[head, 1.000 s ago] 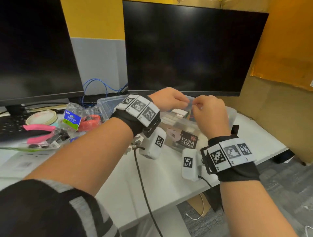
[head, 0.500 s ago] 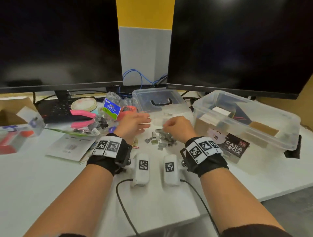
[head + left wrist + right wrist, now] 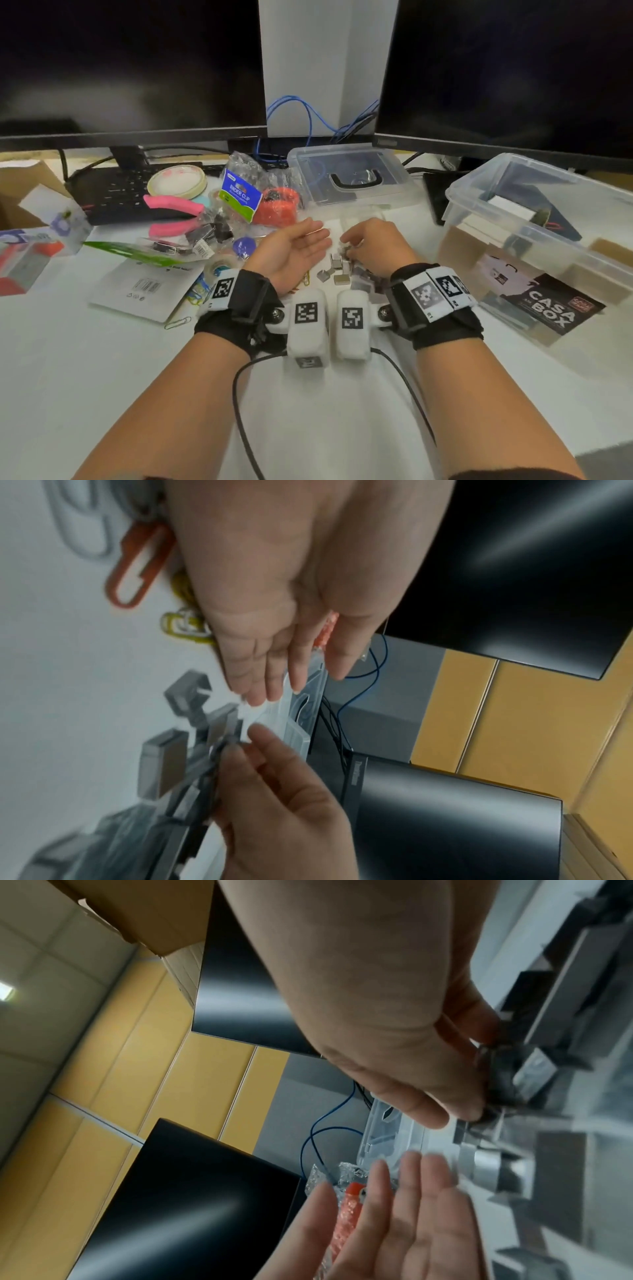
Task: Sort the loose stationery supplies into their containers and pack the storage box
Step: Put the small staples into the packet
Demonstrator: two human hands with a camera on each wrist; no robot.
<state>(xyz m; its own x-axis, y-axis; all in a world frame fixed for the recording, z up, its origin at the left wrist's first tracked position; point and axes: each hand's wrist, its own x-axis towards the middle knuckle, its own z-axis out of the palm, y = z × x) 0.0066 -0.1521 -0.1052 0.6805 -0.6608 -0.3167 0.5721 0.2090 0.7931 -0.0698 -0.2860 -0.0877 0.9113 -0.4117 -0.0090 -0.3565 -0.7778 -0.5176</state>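
Right grip pinches staples, left grip released, beside "CASA BOX" storage box.

Ahead of the left fingers lies bare table, ending at the clear lid. Staple blocks crowd under the right fingers, with the storage box walling off their right.

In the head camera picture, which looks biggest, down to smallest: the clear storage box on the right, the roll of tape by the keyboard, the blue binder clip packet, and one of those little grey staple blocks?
1. Clear storage box, though it also lies nearer the camera.
2. Binder clip packet and roll of tape: too alike to rank.
3. Staple block, by far the smallest.
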